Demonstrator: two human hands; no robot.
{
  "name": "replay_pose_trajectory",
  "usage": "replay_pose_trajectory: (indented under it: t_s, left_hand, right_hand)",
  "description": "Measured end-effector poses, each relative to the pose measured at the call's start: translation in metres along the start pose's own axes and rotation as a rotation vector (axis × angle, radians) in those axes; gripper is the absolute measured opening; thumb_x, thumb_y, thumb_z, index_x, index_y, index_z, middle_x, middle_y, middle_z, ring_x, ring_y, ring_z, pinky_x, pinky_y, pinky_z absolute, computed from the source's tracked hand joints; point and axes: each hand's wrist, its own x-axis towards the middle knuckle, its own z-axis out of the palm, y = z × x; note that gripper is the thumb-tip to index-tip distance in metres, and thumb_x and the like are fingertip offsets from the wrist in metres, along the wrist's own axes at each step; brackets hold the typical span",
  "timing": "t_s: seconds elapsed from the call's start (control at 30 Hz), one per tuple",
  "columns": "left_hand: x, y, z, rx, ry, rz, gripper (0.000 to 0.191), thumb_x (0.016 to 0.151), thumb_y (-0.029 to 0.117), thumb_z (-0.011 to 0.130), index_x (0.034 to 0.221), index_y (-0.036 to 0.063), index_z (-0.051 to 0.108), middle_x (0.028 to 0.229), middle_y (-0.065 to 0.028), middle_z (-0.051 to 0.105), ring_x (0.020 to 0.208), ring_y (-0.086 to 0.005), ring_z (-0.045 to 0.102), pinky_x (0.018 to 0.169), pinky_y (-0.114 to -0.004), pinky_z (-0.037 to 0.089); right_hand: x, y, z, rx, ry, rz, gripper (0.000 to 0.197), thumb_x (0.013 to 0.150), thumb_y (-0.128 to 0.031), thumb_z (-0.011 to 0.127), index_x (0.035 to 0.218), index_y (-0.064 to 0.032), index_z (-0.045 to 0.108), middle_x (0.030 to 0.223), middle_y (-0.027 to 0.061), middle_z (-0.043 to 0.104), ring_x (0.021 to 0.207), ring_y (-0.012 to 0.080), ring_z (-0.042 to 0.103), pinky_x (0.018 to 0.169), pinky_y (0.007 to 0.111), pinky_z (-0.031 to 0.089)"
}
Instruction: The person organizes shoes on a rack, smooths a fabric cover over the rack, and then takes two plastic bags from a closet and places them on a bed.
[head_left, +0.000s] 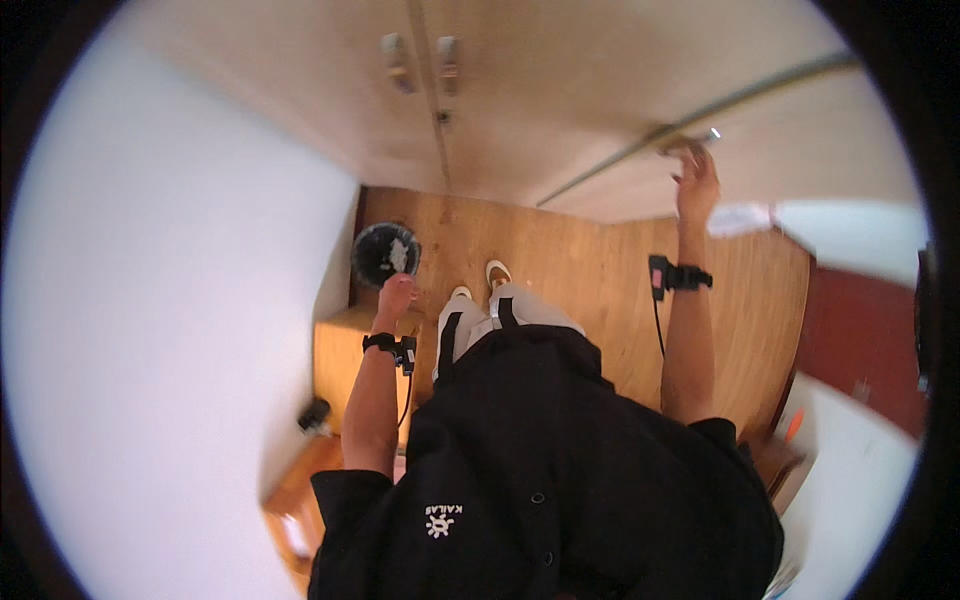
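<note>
My right hand (697, 184) is raised to a tall pale wooden cabinet (555, 97), its fingers curled at a metal door handle (711, 136). Motion blur softens the grip there. Beside this handle runs a dark seam (615, 154) between door panels. My left hand (397, 292) hangs low on the other side, fingers loosely bent, and nothing shows in it. From above, it overlaps the near rim of a black waste bin (371, 255) with a pale liner or scrap inside. Each wrist wears a black strap with a small cabled device.
Two more handles (448, 64) flank the cabinet's left seam. A white wall (172, 300) borders the left side. Below my left arm is a low wooden unit (341, 360), with a small black object (313, 414) near it. A dark red surface (855, 337) lies right of the wood floor (622, 277).
</note>
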Motion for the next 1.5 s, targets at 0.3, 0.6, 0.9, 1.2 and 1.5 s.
replay_pose_trajectory:
  t_s: [0.3,0.6,0.9,1.2,1.5]
  left_hand:
    - [-0.008,0.036,0.056,0.343,-0.27,-0.038,0.033,0.111,0.028,0.058,0.123,0.0014,0.074,0.09,-0.0107,0.075,0.082,-0.0211,0.072,0.071,-0.038,0.056]
    - [-0.148,-0.11,0.027,0.56,-0.505,-0.493,0.029,0.11,0.025,0.057,0.125,0.0036,0.071,0.099,-0.0166,0.078,0.084,-0.0249,0.076,0.069,-0.038,0.059]
    - [-0.091,-0.079,-0.004,0.499,-0.385,-0.577,0.027,0.109,0.021,0.056,0.127,0.0059,0.067,0.108,-0.0224,0.081,0.087,-0.0287,0.08,0.068,-0.038,0.061]
    - [-0.027,-0.003,0.025,0.135,-0.386,-0.606,0.05,0.11,0.049,0.056,0.134,0.0074,0.069,0.12,-0.0163,0.076,0.103,-0.0334,0.077,0.09,-0.046,0.061]
    - [-0.017,-0.03,0.134,0.059,-0.559,-0.145,0.025,0.107,0.014,0.057,0.12,-0.0013,0.071,0.101,-0.0121,0.075,0.09,-0.0225,0.074,0.074,-0.035,0.06]
  right_hand:
    - [-0.14,0.08,-0.208,-0.531,0.24,0.251,0.065,0.093,-0.052,0.085,0.122,0.0056,0.075,0.11,0.0197,0.081,0.113,0.032,0.078,0.094,0.047,0.06]
    - [-0.159,0.145,-0.355,-0.555,0.347,0.495,0.06,0.1,-0.054,0.075,0.11,0.0053,0.076,0.097,0.0158,0.082,0.081,0.0292,0.079,0.083,0.043,0.06]
    - [-0.146,0.099,-0.291,-0.473,0.411,0.182,0.047,0.103,-0.042,0.078,0.114,0.0031,0.073,0.093,0.0188,0.079,0.079,0.0302,0.078,0.073,0.043,0.058]
    - [-0.175,0.074,-0.247,-0.36,0.36,0.177,0.038,0.106,-0.035,0.076,0.112,0.0025,0.072,0.078,0.0118,0.073,0.058,0.0194,0.061,0.058,0.037,0.05]
    - [-0.146,0.123,-0.301,-0.148,0.281,0.09,0.032,0.112,-0.029,0.069,0.123,0.0006,0.065,0.109,0.0035,0.068,0.1,0.0131,0.054,0.088,0.032,0.049]
